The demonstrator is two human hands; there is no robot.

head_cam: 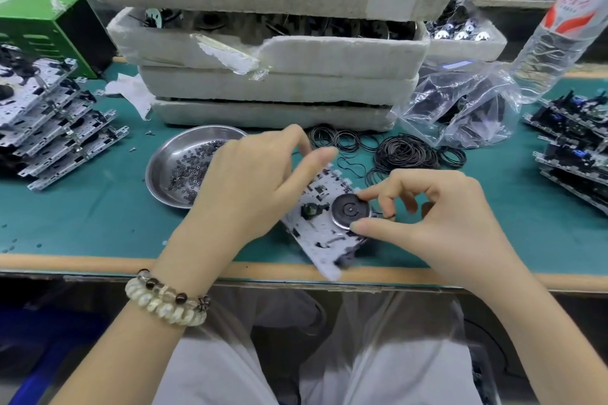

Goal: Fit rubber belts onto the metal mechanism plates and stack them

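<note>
Our left hand (250, 187) is gripping the metal plate (316, 233) at the desk's (98, 217) near edge. Our right hand (437, 220) is pinching its black wheel (349, 209), with rubber belts (408, 151) lying beyond. We should be seating one evenly round the rim.

Left forearm enters from the lower left of the frame, with a bracelet (166, 299) on the wrist. Left hand (250, 187) sits at centre, back up, thumb extended, forefinger raised and bent, gripping the metal plate (317, 240). Right forearm enters from the lower right. Right hand (444, 217) is curled, thumb and forefinger tips pinching the wheel (348, 209) at its rim.
</note>
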